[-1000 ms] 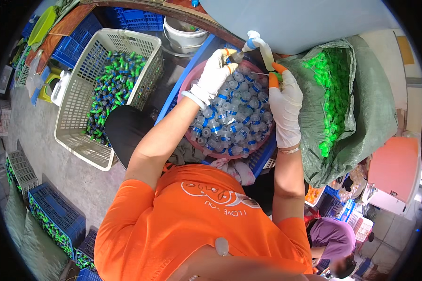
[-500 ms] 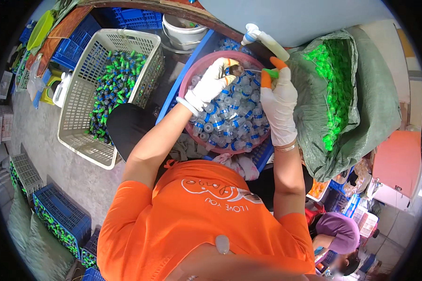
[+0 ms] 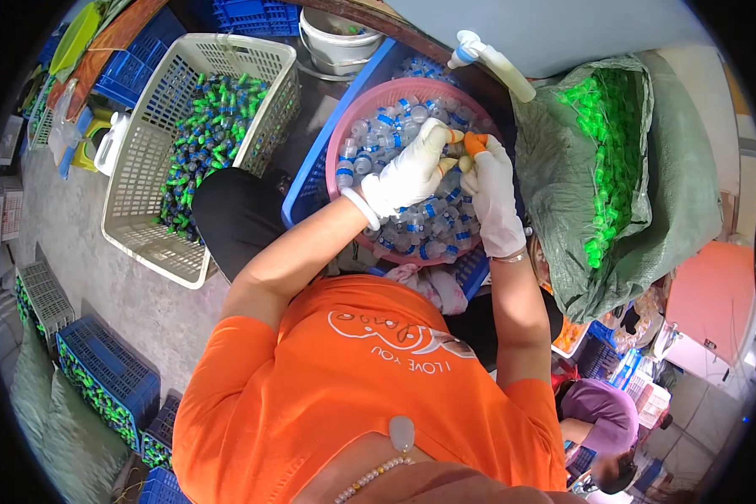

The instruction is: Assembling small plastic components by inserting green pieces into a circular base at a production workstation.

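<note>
Over the pink basin [image 3: 338,134] my two gloved hands meet, fingertips pressed close together. My left hand [image 3: 412,172] is closed around a small bottle, mostly covered by its fingers. My right hand [image 3: 493,193], with orange finger covers on some fingers, pinches at the same spot; what it grips is hidden. Beneath them, the basin holds many small clear bottles [image 3: 412,220] with blue bands. The basin sits in a blue crate [image 3: 315,168]. At the right, a grey-green woven sack [image 3: 554,193] lies open, full of green caps [image 3: 601,185].
To the left stands a cream basket [image 3: 139,189] of dark bottles with green caps. A white bucket [image 3: 344,50] is behind the crate, and a white-and-blue bottle with a pale tube [image 3: 508,76] is at the back. Another person [image 3: 601,416] sits at lower right.
My hands have come together; the left moved right and down to meet the right. The green piece with a thin white stem, earlier in my right hand, is hidden now.
</note>
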A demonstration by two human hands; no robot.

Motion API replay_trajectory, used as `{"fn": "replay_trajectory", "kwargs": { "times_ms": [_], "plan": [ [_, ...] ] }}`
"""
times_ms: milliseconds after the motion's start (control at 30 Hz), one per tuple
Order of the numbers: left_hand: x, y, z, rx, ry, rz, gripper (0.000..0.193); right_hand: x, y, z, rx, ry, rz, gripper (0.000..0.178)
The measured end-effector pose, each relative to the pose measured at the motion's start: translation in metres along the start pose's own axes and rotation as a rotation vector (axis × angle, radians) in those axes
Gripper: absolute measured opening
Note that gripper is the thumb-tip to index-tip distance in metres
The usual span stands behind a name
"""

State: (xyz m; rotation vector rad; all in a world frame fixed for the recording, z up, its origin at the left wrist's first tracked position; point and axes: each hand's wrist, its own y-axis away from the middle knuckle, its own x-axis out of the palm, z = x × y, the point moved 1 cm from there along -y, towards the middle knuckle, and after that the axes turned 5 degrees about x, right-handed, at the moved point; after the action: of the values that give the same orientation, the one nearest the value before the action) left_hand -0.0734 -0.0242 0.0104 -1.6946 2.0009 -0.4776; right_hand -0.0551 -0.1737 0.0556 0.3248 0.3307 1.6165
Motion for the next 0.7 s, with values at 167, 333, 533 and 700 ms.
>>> {"fn": "replay_trajectory", "kwargs": {
  "times_ms": [167, 333, 533, 700],
  "plan": [
    [-0.015, -0.001, 0.007, 0.047, -0.127, 0.072, 0.037, -0.015, -0.001, 0.007, 0.107, 0.228, 0.052, 0.016],
    [-0.026, -0.006, -0.01, 0.075, -0.222, 0.203, 0.039, -0.017, 0.01, 0.0, -0.673, 0.911, -0.201, 0.025],
    [-0.024, 0.003, -0.012, -0.28, 0.268, 0.208, 0.036, -0.01, 0.022, 0.009, -0.417, 0.678, 0.052, 0.029],
    [-0.014, 0.014, -0.024, 0.224, -0.172, 0.152, 0.033, -0.02, 0.026, 0.006, 0.356, 0.326, 0.193, 0.027]
  ]
}}
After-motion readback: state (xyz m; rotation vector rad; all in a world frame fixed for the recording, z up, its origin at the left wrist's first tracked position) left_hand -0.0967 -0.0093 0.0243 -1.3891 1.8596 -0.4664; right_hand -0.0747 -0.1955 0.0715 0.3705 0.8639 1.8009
